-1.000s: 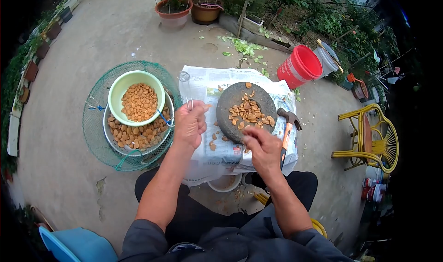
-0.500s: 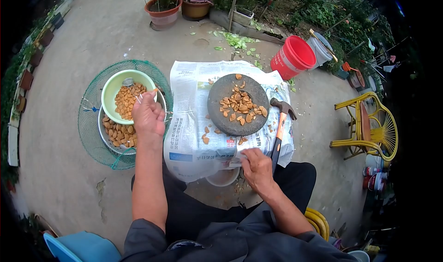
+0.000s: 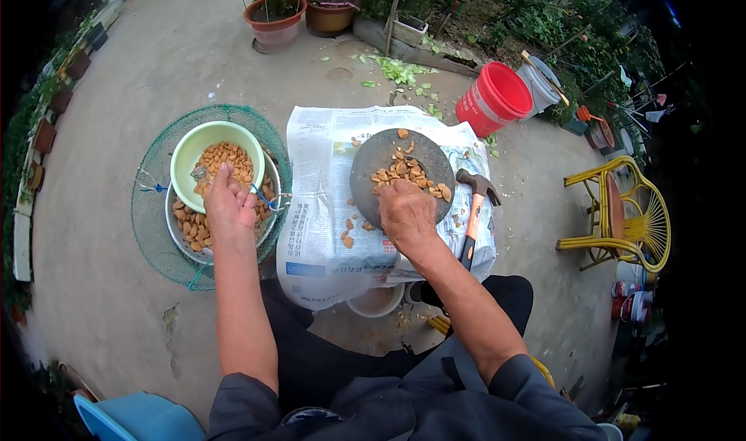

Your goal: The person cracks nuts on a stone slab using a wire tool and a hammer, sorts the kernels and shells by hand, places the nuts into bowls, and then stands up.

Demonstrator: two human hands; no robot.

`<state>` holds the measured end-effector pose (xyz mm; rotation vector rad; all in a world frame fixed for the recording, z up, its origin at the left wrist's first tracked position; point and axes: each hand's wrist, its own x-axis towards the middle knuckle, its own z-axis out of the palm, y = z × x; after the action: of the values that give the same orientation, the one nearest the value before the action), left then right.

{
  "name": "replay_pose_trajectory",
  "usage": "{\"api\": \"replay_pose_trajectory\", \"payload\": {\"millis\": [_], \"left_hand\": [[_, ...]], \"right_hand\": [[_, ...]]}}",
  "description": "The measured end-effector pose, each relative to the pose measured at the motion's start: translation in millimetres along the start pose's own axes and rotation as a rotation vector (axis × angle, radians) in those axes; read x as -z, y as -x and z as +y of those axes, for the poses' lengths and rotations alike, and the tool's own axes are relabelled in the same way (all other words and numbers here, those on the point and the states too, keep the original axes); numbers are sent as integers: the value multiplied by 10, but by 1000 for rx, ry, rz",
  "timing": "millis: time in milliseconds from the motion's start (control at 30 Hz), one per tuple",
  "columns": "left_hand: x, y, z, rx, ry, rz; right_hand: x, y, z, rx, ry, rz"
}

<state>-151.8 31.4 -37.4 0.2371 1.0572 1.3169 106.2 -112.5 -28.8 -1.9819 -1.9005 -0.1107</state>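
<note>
My left hand is over the near right rim of a pale green bowl, its fingers drawn together; what they hold, if anything, is unclear. The bowl contains brown kernels, and a small shiny metal piece shows beside my fingertips. Beneath it, a metal basin holds larger brown nuts or pits. My right hand is lowered onto the near part of a round grey stone, fingers curled among cracked shell pieces. My fingertips are partly hidden there.
Newspaper lies under the stone, with loose shells on it. A claw hammer rests to the right. Green netting surrounds the basin. Further off are a red bucket, a yellow chair and potted plants.
My right hand has moved up and left from the newspaper's near edge onto the shells on the stone. My left hand has lowered slightly, and the metal piece appears lower in the bowl.
</note>
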Motion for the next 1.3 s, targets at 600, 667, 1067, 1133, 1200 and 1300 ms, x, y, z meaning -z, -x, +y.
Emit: {"api": "replay_pose_trajectory", "payload": {"millis": [600,667,1067,1133,1200,1300], "left_hand": [[-115,123,-175,54,50,-161],[-110,109,-198,56,45,-176],[-122,129,-228,71,32,-211],[-130,135,-241,84,34,-211],[-138,131,-260,79,16,-197],[-147,141,-263,80,6,-197]], "right_hand": [[5,-274,278,257,-147,52],[-146,-285,372,215,-133,30],[99,-372,227,301,-204,-39],[92,-365,243,289,-252,-78],[76,-357,283,316,-255,-88],[64,-350,333,385,-211,-57]]}}
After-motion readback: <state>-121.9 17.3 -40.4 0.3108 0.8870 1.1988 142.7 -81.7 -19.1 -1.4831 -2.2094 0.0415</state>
